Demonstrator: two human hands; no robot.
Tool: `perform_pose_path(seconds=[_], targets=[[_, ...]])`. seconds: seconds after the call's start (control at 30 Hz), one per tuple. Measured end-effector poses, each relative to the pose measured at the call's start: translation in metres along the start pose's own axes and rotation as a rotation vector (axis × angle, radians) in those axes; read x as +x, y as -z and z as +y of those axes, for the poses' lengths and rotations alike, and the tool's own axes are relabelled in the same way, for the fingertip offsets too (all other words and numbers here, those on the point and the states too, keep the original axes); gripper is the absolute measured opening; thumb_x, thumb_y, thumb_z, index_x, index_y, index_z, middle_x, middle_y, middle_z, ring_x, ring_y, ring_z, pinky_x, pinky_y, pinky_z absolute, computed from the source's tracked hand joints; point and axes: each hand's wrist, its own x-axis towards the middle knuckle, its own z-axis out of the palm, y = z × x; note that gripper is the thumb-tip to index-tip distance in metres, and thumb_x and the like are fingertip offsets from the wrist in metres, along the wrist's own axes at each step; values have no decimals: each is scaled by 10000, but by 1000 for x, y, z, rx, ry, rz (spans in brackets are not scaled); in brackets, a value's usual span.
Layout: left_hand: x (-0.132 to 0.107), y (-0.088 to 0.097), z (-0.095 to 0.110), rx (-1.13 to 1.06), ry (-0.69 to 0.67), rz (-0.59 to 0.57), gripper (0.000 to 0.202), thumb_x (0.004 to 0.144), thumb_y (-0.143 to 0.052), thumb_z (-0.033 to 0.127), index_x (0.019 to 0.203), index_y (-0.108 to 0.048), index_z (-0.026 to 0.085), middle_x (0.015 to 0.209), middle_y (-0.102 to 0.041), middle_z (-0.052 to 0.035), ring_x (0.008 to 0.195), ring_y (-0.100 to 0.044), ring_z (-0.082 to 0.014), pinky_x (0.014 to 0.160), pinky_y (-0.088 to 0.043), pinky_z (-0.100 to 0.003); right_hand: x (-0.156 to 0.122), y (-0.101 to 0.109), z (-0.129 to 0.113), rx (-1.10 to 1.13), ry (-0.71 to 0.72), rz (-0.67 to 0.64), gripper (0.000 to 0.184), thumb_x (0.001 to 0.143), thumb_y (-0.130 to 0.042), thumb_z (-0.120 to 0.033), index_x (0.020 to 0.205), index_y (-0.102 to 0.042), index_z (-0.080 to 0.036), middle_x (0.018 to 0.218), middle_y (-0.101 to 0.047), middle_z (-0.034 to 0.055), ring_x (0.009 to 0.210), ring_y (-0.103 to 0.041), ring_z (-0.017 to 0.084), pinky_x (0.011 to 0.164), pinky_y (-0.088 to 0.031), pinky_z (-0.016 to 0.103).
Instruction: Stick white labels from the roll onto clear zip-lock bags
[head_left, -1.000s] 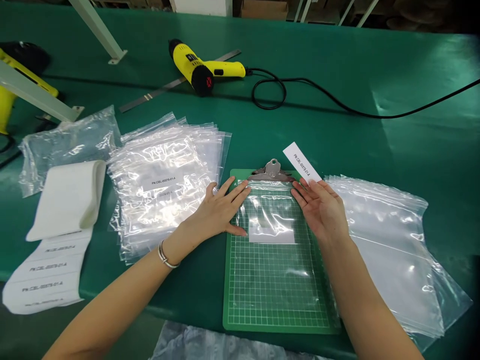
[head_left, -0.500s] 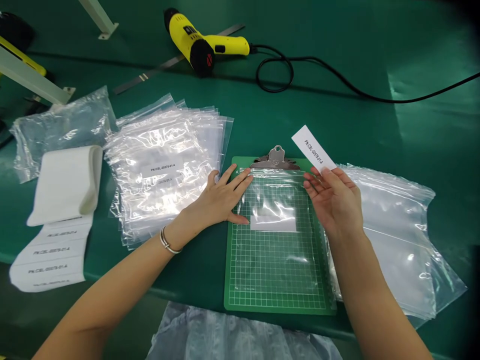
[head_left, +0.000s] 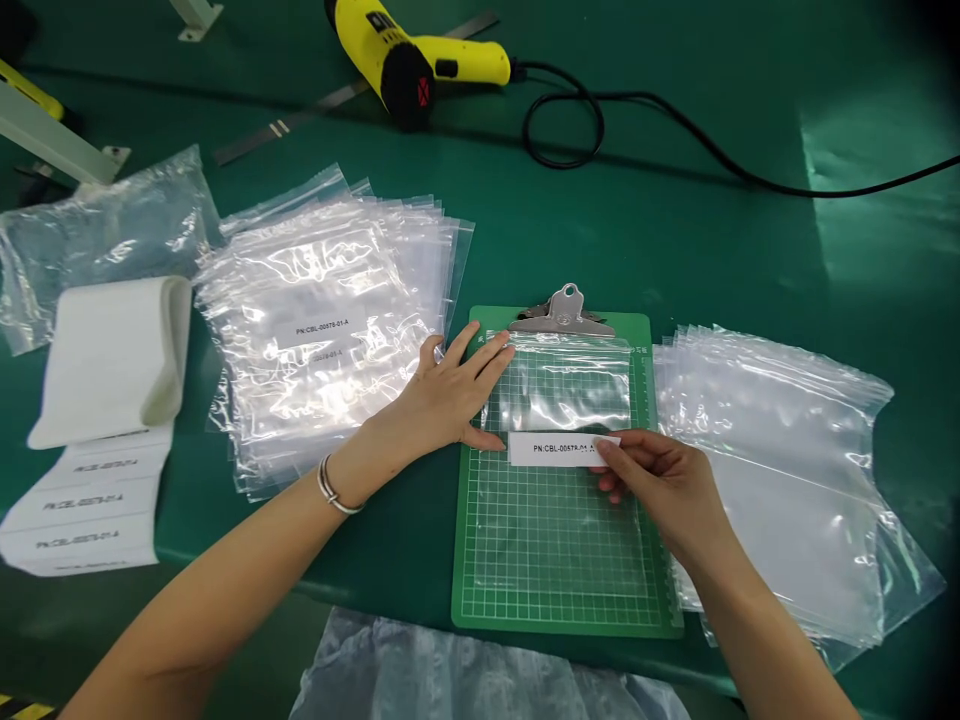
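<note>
A clear zip bag (head_left: 555, 540) lies on a green gridded clipboard (head_left: 570, 622), its zip end just below the metal clip (head_left: 564, 312). My left hand (head_left: 457, 395) rests with fingers spread on the upper left of the bag and board. Between thumb and fingers, my right hand (head_left: 660, 480) pinches the right end of a white printed label (head_left: 551, 449). The label is level over the middle of the bag, its left end close to my left thumb. Whether it touches the plastic I cannot tell.
Labelled zip bags (head_left: 322, 390) are piled to the left, and more clear bags (head_left: 787, 480) to the right. A folded label strip (head_left: 105, 370) lies at far left beside crumpled plastic (head_left: 112, 235). A yellow heat gun (head_left: 390, 60) with a black cord (head_left: 675, 125) lies behind, over a metal ruler (head_left: 315, 108).
My right hand has come down and left, bringing the label from above the board's right edge to level over the bag. My left hand stays on the bag. The view has shifted slightly.
</note>
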Motion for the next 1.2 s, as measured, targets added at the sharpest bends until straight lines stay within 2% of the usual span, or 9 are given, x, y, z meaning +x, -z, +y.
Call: perform_pose_path(seconds=[0.17,0.3,0.5,0.67,0.9,1.2], targets=[[1,1,1,-14,0,-4,1042,695,-630,631,1436,-131,93,1504,-95,-157,1343,-42,-414,1016,-108,-599,4,0,4,-26,-30,49,308,522,-822,-406,664,-713,-156,482,-668,27,387,-582,119,357,-505,181],[1,2,1,-15,7,-24,1052,692,-632,633,1431,-133,75,1506,-91,-153,1344,-29,-415,1020,-100,-599,2,-1,4,-57,-20,64,286,547,-813,-393,676,-712,-159,484,-670,20,391,-583,106,361,-502,157],[0,0,0,-24,-14,13,1000,736,-598,622,1435,-122,89,1504,-104,-156,1346,-41,-408,1021,-78,-593,0,-1,6,-78,-17,83,256,559,-810,-376,676,-714,-170,488,-675,15,396,-590,104,364,-509,155],[1,-1,0,-38,-14,12,1026,716,-626,617,1428,-127,71,1501,-111,-171,1345,-40,-406,1017,-81,-600,0,-1,7,-88,-17,108,263,557,-810,-375,680,-712,-164,489,-676,17,394,-595,112,360,-508,163],[0,0,-1,-49,-34,28,1040,711,-633,608,1424,-121,50,1494,-117,-196,1340,-36,-417,1006,-96,-607,-2,0,6,-142,-22,88,250,612,-785,-370,722,-706,-160,528,-689,20,435,-620,125,397,-534,185],[1,2,1,-22,-15,9,1050,699,-650,605,1421,-129,47,1502,-101,-166,1347,-34,-391,1004,-133,-592,-2,-1,7,-167,-3,88,251,631,-769,-385,728,-695,-165,534,-688,14,446,-621,125,411,-539,192]])
